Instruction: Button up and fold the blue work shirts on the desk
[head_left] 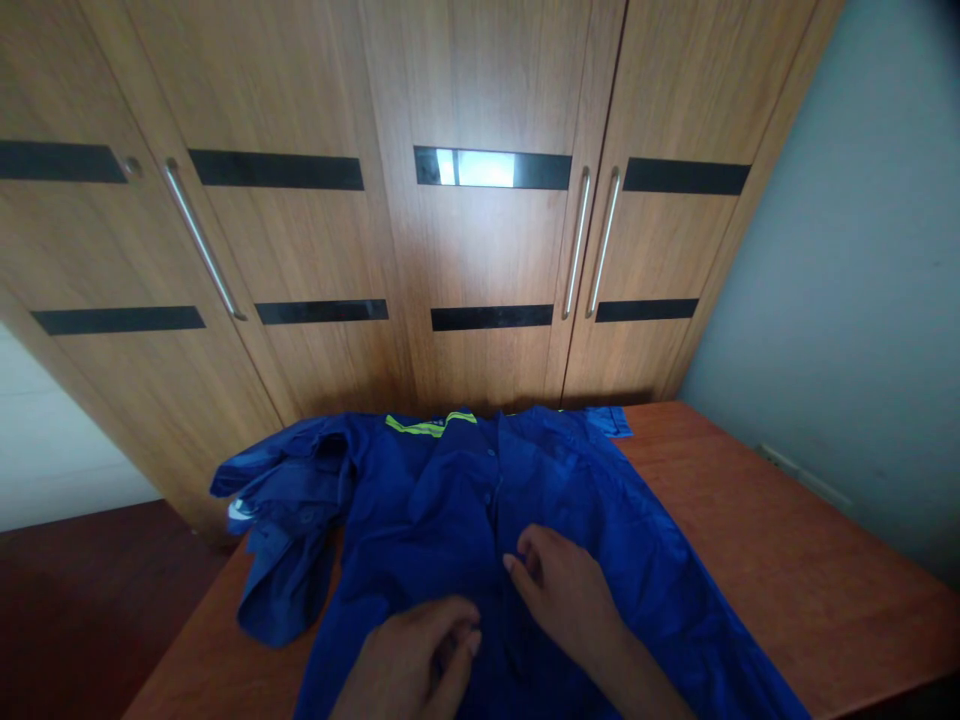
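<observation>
A blue work garment [427, 520] with a buttoned front and a bright yellow-green strip lies spread on the reddish-brown table [757, 560]. Low over its left front panel is my left hand [420, 655], fingers loosely curled, with a small gap between thumb and index finger. My right hand [566, 590] is just right of the front opening, its thumb held apart from the bent fingers. I see nothing held in either hand. Whether the fingertips touch the cloth is hard to tell. Two small buttons show above the hands along the opening.
Behind the table stands a wooden wardrobe [480, 250] with black strips and metal handles. A crumpled blue sleeve [289, 560] hangs toward the table's left edge. A pale wall [847, 300] borders the right side, and dark floor [90, 600] shows at the left.
</observation>
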